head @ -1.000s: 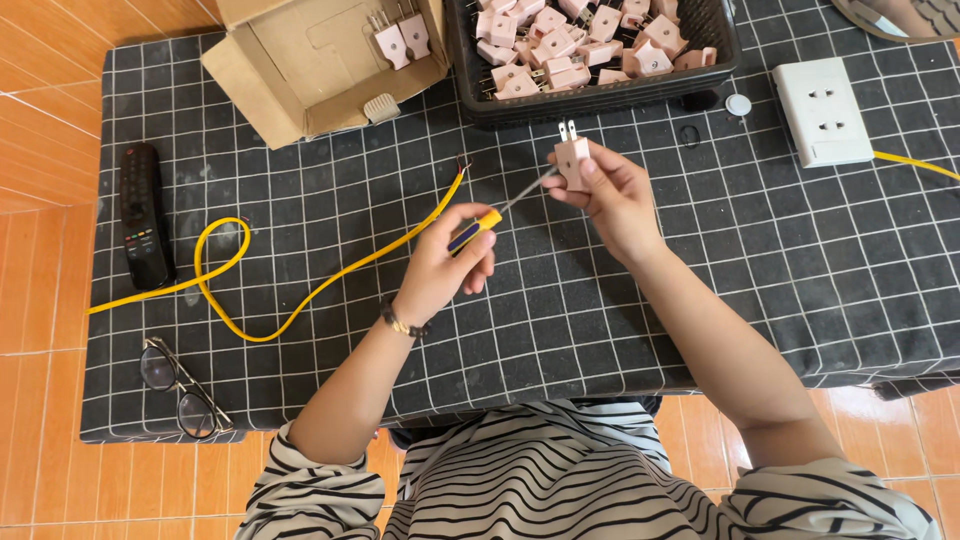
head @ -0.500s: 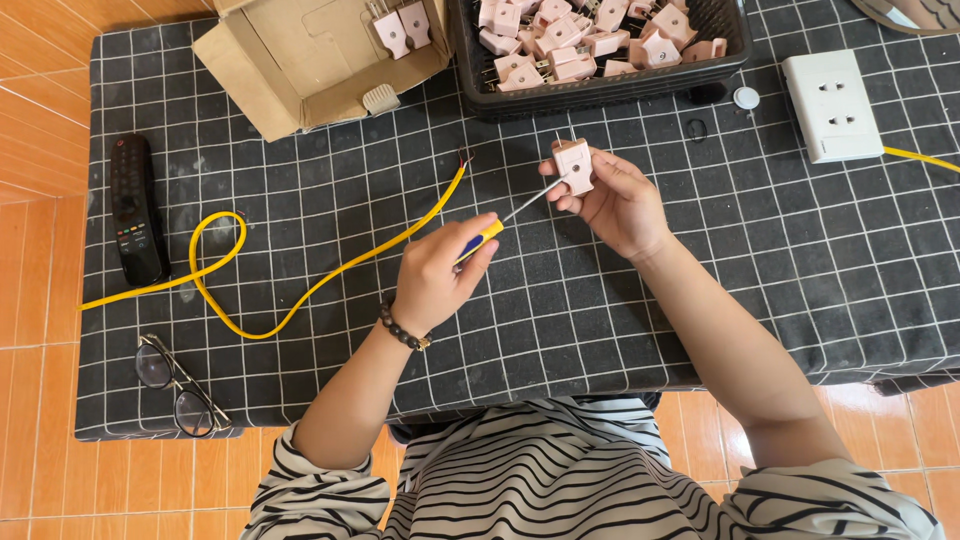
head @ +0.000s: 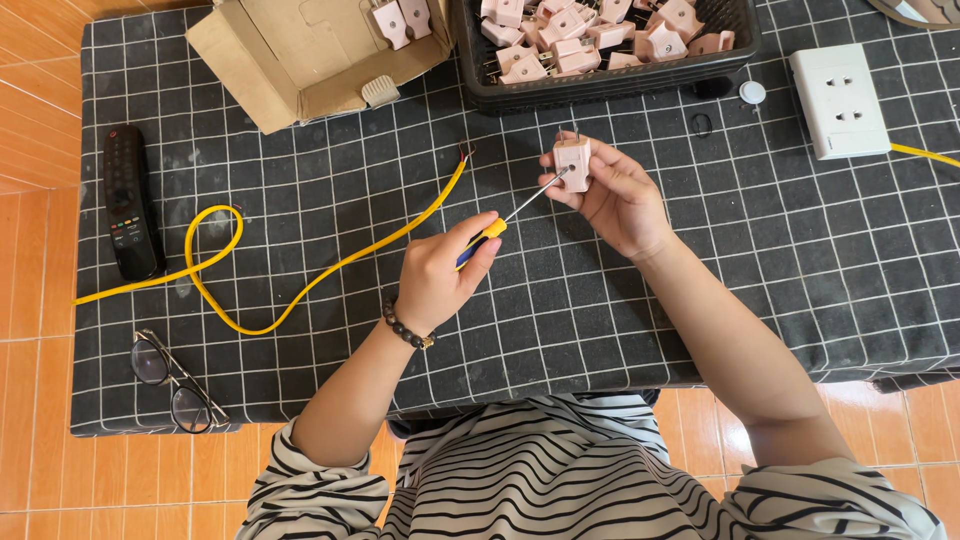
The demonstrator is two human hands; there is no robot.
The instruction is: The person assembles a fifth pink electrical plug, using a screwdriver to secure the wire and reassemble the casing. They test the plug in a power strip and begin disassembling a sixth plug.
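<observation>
Screwdriver sat in the left hand, fist closed around the yellow-and-blue handle, shaft running up and to the right. Its tip met the side of a pink plug held by the right hand. Right hand pinched the plug between thumb and fingers, 2 metal prongs pointing up, away from the body. So both hands were full: left on the tool, right on the plug.

Key relation: plug lay up-right of the left hand, with the shaft's long axis on that same diagonal, bridging the gap between the 2 hands. Plug's own long axis ran roughly upright in the view, so the shaft came in at a slant to its body. Right hand was on the plug itself; left hand reached it only through the shaft. All of this hovered above the bench, which carried a black grid-pattern cloth.

Around them: yellow cable looped across the cloth left of the hands, bare end near the top middle. Black tray full of pink plugs sat just beyond the held plug. Cardboard box at upper left held a few more. White wall socket at upper right, black remote and glasses at far left, all well apart from the hands.
</observation>
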